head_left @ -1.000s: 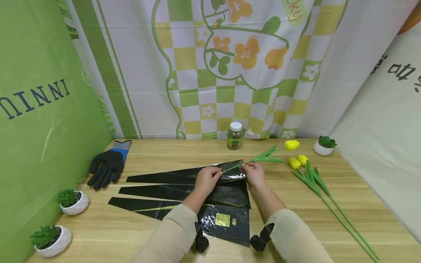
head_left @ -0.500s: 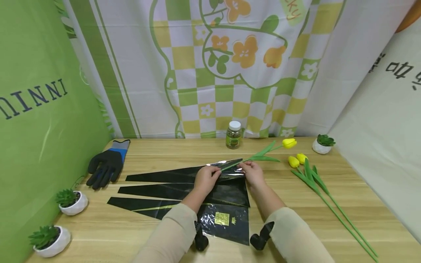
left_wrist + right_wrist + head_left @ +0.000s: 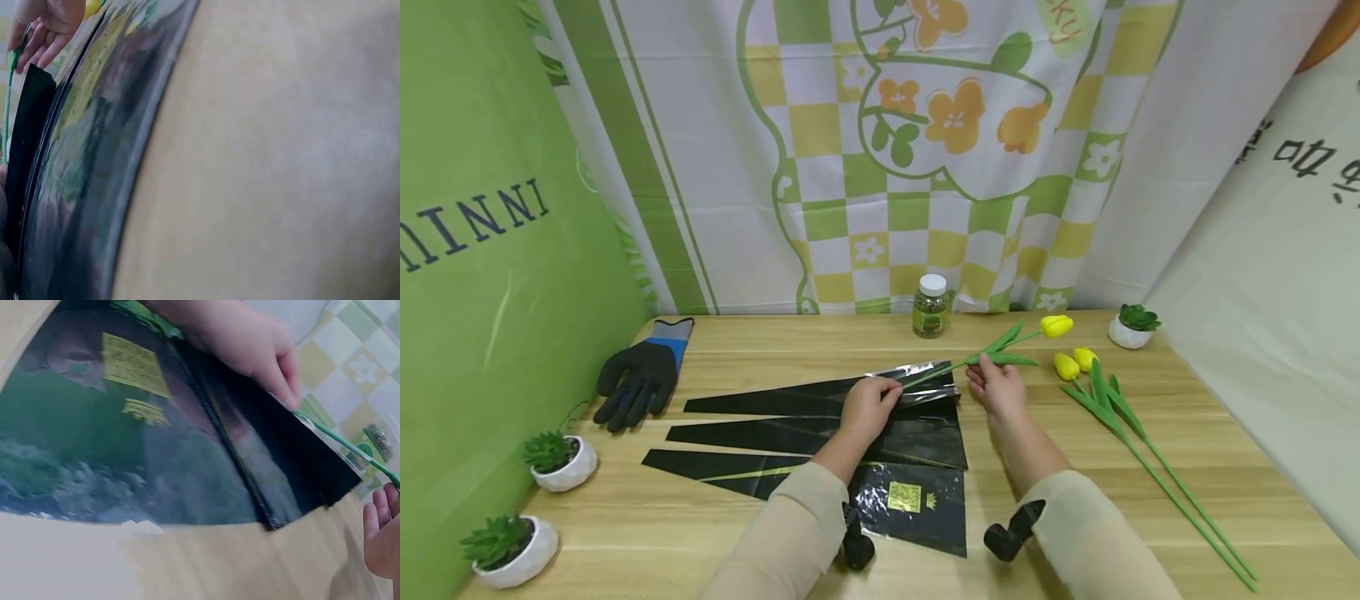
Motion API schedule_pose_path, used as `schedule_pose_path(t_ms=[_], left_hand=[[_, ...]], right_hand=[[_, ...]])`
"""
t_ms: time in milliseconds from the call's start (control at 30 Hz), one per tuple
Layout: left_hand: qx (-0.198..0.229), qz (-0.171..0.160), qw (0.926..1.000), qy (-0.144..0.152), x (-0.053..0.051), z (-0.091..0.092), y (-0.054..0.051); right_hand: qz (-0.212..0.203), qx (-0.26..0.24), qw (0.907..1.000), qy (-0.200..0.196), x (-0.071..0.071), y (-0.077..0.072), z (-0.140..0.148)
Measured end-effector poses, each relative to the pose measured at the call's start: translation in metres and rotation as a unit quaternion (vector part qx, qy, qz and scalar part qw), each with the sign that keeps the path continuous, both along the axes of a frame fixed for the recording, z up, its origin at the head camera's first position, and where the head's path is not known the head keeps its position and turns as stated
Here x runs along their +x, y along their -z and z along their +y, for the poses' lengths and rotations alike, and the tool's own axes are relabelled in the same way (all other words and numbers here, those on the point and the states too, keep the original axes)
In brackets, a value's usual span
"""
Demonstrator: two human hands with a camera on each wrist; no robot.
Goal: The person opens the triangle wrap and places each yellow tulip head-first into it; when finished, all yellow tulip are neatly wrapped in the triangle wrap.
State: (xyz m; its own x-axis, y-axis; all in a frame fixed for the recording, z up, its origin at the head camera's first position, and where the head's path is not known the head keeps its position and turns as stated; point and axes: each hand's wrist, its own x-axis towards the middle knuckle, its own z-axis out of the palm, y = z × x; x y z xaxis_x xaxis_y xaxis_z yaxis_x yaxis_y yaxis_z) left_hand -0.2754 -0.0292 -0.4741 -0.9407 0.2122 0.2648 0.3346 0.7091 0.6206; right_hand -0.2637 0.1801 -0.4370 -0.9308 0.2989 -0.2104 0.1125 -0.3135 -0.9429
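Observation:
A yellow artificial tulip [image 3: 1056,326] slants over the farthest of three tapered black flower sleeves [image 3: 775,400]. Its lower stem is pinched by my left hand [image 3: 867,410], which lies over that sleeve. My right hand [image 3: 1000,390] pinches the tulip where the green leaves join the stem, just right of the sleeve's wide end. In the right wrist view, the left thumb and finger press the stem [image 3: 350,446] near the sleeve's edge. The nearest sleeve [image 3: 925,517] bears a gold print. In the left wrist view, the left hand is mostly cut off.
Two more yellow tulips [image 3: 1066,367] lie on the wooden table [image 3: 1075,517] at right. A lidded jar [image 3: 931,308] stands at the back. A black and blue glove [image 3: 643,375] and two potted succulents [image 3: 565,467] sit at left, another succulent [image 3: 1131,327] at back right.
My right hand has left the sleeve's wide end and moved right along the tulip to its leaves. The left hand keeps its hold on the stem; the view has shifted slightly.

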Motion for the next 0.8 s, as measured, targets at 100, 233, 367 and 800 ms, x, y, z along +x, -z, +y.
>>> schedule_pose_path(t_ms=[100,233,367,800], left_hand=[[0.003,0.0,1.0,0.0,-0.001,0.0,0.0],[0.001,0.001,1.0,0.002,-0.001,0.0,0.001],[0.004,0.001,1.0,0.001,-0.001,0.0,0.002],[0.007,0.005,1.0,0.001,0.002,0.0,-0.001]], right_hand=[[-0.004,0.003,1.0,0.006,0.001,-0.006,0.009],[-0.019,0.007,0.9998,0.005,0.002,-0.016,0.021],[-0.024,0.004,0.9996,0.012,0.0,-0.023,0.029],[-0.033,-0.026,0.9968,0.068,-0.005,-0.028,0.045]])
